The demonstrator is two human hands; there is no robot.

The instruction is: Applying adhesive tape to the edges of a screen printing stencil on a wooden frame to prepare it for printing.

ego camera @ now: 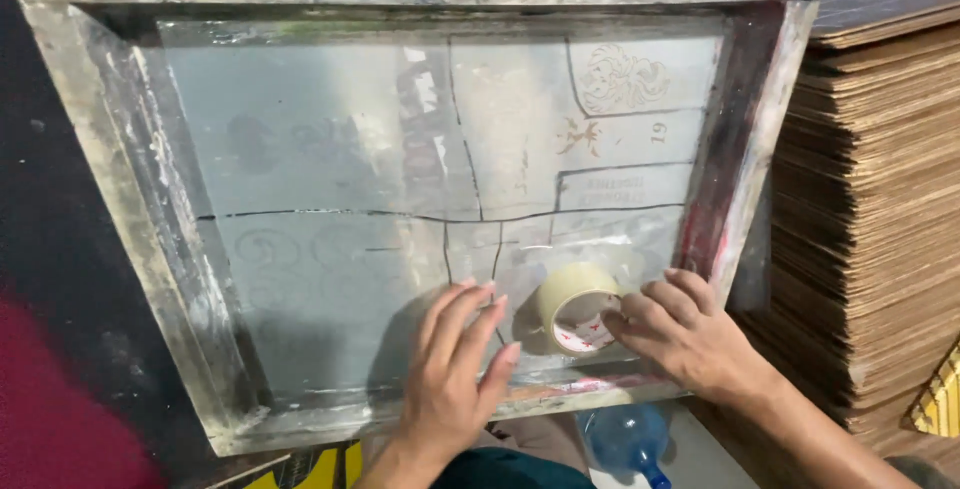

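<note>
one screen frame (150, 209), one tape roll (575, 307), two hands (455, 374), one bottle (625, 439)

A tall stack of brown cardboard sheets (880, 199) stands right; dark red-and-black surface (50, 349) lies left.

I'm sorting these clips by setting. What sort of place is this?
Probably a small screen-printing workshop: a paint-stained wooden-framed printing screen with faint stencil designs, a tall stack of brown cardboard sheets, and a roll of clear tape held by the right hand.
</note>
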